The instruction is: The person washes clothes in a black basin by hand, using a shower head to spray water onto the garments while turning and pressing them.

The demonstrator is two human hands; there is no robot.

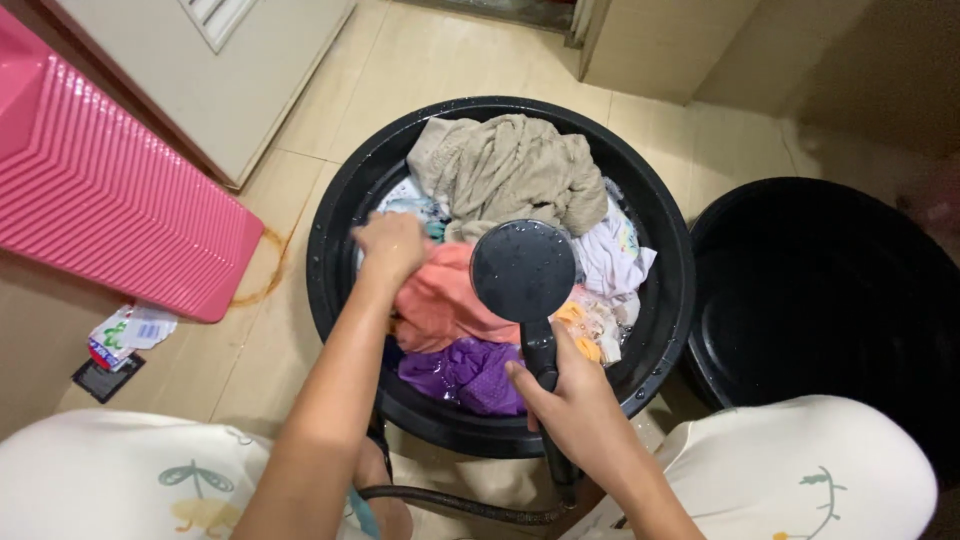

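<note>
Your right hand [572,398] is wrapped tight around the handle of the black shower head [524,272], which hangs face-down over the middle of the black wash basin [330,290]. Your left hand [392,245] is closed on the coral-pink garment [450,305] on the left of the pile, fingers dug into the cloth. Crowding that garment: a beige garment [510,165] heaped at the far side, a purple one [468,375] at the near rim, white and patterned pieces on the right. The shower head hides the centre of the pile from you. The black hose [450,502] loops along the floor between your knees. A second black tub [830,300] sits just beside the basin on your right. A pink ribbed basket [110,190] lies to your left, a small packet [130,330] by its corner. Cream floor tiles [420,70] beneath, a pale cabinet door [230,70] at upper left.
</note>
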